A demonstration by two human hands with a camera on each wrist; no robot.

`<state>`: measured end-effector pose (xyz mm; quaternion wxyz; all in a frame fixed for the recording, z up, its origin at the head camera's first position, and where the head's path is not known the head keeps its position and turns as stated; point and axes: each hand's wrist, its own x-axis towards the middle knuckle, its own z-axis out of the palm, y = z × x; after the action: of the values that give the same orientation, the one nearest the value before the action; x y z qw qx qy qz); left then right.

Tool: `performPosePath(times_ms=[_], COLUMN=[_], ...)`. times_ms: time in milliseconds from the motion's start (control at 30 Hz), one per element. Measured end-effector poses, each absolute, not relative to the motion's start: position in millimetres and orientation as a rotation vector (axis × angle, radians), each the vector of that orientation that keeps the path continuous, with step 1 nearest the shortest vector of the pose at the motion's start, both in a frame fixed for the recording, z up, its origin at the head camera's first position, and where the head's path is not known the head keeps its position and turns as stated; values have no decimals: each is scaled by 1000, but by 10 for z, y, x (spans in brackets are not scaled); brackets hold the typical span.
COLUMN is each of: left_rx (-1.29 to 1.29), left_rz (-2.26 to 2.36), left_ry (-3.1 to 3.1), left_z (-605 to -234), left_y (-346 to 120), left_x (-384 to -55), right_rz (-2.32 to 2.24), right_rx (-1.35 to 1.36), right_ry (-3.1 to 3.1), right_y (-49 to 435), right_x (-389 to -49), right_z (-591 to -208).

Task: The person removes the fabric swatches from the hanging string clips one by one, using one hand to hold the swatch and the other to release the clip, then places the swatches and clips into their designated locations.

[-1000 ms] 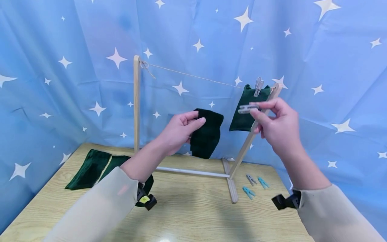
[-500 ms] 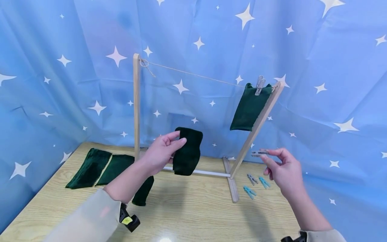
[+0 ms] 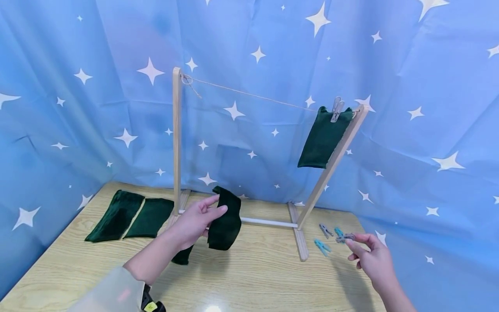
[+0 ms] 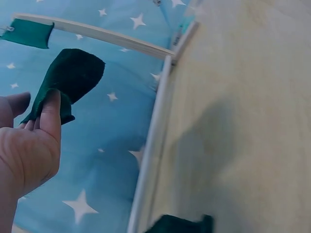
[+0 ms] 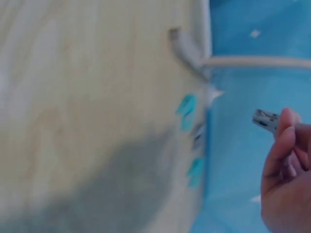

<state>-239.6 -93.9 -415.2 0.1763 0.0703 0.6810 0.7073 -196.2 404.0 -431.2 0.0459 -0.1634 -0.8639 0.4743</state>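
Note:
My left hand pinches a dark green cloth by its edge, in the air in front of the rack's white lower bar. The left wrist view shows the same cloth bent over, between thumb and fingers. On the right, my right hand holds a grey clothespin between thumb and fingertips, above the table. In the right wrist view that clothespin points away from the fingers. Another green cloth hangs at the right end of the string, with a grey clothespin on its top edge.
Two green cloths lie flat at the left, and another cloth lies partly behind the left hand. Near the rack's right foot are blue clothespins and a grey clothespin. A starry blue curtain stands behind.
My left hand has moved down and left with the cloth. My right hand has come down from beside the hanging cloth toward the clothespins on the table, still holding its clothespin.

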Motion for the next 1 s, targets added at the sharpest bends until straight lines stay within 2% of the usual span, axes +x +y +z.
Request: performPosePath(times_ms=[433,1000], left_rx=[189,203], left_rz=[1996,1983], left_ry=[1872,1790], left_z=[-4531,-4754], left_y=[-979,-972], left_x=[-2312,-2282], right_rz=[1448,1390], right_rx=[-625,-721], right_ry=[-2718,-2605], right_y=[4398,4384], right_x=[-2023,-2129], right_z=[-4847,-5016])
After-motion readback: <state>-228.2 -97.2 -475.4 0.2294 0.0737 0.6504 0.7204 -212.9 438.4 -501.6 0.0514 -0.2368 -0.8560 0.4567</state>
